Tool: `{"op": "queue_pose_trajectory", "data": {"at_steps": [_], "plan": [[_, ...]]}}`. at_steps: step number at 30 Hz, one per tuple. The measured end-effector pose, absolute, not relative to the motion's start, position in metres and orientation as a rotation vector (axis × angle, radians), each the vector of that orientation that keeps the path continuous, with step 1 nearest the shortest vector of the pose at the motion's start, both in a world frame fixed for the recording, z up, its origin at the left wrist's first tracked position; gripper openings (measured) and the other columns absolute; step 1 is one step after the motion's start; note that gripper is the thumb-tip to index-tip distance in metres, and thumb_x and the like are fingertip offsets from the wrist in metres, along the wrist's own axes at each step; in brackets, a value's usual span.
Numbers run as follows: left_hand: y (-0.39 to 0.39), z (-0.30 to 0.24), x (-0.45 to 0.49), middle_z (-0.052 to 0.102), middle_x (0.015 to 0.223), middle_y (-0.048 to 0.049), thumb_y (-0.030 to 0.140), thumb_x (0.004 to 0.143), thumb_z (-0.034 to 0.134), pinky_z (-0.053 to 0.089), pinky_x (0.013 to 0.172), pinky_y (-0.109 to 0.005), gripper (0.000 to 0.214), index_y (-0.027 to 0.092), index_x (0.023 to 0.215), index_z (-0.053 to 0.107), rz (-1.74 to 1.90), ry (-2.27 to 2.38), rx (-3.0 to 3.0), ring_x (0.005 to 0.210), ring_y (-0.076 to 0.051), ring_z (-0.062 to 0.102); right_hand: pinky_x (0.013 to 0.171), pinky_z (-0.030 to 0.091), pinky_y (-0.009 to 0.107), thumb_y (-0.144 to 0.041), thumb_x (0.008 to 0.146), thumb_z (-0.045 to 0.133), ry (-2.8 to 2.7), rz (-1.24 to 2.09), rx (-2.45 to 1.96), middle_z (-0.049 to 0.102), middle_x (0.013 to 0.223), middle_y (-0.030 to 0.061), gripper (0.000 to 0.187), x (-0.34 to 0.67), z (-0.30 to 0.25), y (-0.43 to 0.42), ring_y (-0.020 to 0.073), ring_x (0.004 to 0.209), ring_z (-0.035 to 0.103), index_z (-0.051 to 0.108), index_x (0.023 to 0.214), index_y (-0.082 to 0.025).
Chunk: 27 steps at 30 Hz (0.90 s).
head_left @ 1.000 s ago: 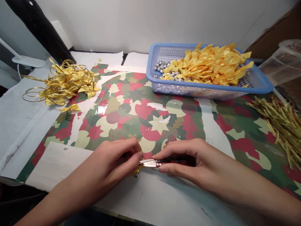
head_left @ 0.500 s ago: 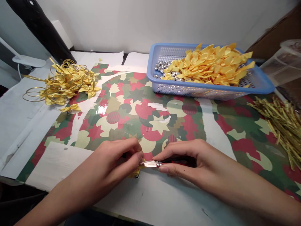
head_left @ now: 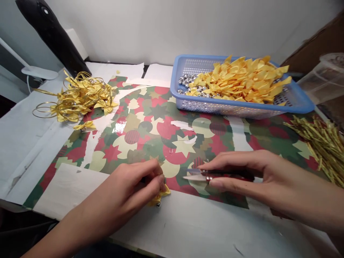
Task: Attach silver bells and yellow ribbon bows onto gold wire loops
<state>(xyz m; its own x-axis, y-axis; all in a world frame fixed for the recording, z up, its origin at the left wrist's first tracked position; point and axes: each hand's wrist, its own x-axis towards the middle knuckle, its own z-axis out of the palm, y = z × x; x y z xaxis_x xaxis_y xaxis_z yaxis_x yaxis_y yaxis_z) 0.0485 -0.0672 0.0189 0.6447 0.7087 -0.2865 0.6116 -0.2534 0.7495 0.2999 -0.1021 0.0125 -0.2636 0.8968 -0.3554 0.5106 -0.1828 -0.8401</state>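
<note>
My left hand (head_left: 142,186) pinches a yellow ribbon bow (head_left: 163,194) low over the front of the table. A small silver bell (head_left: 158,204) shows at the bow's lower edge; the rest of the bow is hidden behind my fingers. To the right, my right hand (head_left: 242,175) is closed around small thread snips (head_left: 215,176) with dark red handles. Their blades point left toward the bow, a short gap away from it. Several finished-looking yellow bows with gold wire loops (head_left: 80,98) lie heaped at the back left.
A blue plastic basket (head_left: 242,107) at the back right holds yellow bows and silver bells. Gold twist ties (head_left: 319,147) lie at the right edge. A black handle-like object (head_left: 56,39) leans at the back left. Patterned paper (head_left: 150,143), torn in places, covers the table.
My right hand has drawn the snips back to the right, away from the bow. My left hand stays nearly in place, and more of the bow shows beside it.
</note>
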Motion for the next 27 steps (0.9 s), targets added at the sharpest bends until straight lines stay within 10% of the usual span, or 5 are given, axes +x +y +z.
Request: {"op": "queue_pose_trajectory", "data": {"at_steps": [9, 27], "plan": [[-0.067, 0.019, 0.037, 0.055, 0.069, 0.0027, 0.035, 0.094, 0.04, 0.038, 0.054, -0.021, 0.026, 0.021, 0.078, 0.054, 0.419, 1.269, 1.985, 0.061, -0.012, 0.049, 0.069, 0.051, 0.031, -0.031, 0.091, 0.052, -1.937, 0.555, -1.601, 0.068, 0.095, 0.0048, 0.016, 0.295, -0.018, -0.097, 0.0206, 0.08, 0.064, 0.062, 0.1, -0.022], [0.019, 0.062, 0.03, 0.067, 0.083, -0.0039, 0.036, 0.091, 0.046, 0.045, 0.062, -0.027, 0.026, 0.017, 0.085, 0.063, 0.505, 1.775, 2.234, 0.074, -0.018, 0.062, 0.078, 0.051, 0.039, -0.028, 0.089, 0.049, -1.866, 0.49, -1.458, 0.064, 0.092, 0.0078, 0.013, 0.271, -0.029, -0.086, 0.0257, 0.088, 0.062, 0.06, 0.094, -0.021]]}}
